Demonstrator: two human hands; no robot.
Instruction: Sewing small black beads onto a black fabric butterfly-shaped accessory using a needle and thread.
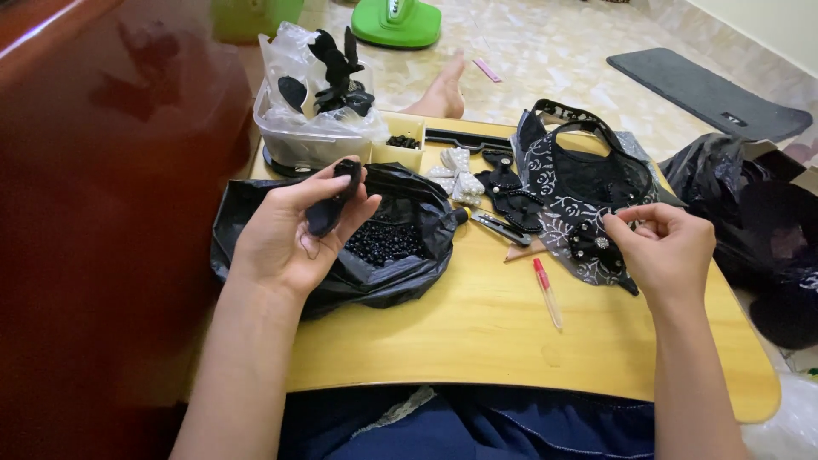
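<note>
The left hand (294,230) is raised palm-up over the counter (477,332), its fingers curled loosely around a small black fabric piece (331,204) that the thumb and fingertips pinch at the top. Just beneath and to the right of that hand lies an open black plastic bag (409,200) with a heap of black beads (381,242) showing in its mouth. The right hand (669,247) hovers well apart from the left, its fingers drawn together in a fine pinch; whatever it holds is too small to make out. Its fingertips sit right at the edge of a black lace cloth with white patterning (567,183), touching or almost touching a black bow with a shiny centre (596,243). Between the two hands lie a pen with a red cap (546,291), a small knife-like tool (501,227), a white bow (456,175) and further dark bows (509,192). Beyond the left hand stands a clear plastic tub (311,140) stuffed with black trimmings, with a small yellow box of dark beads (402,145) just beside it.
</note>
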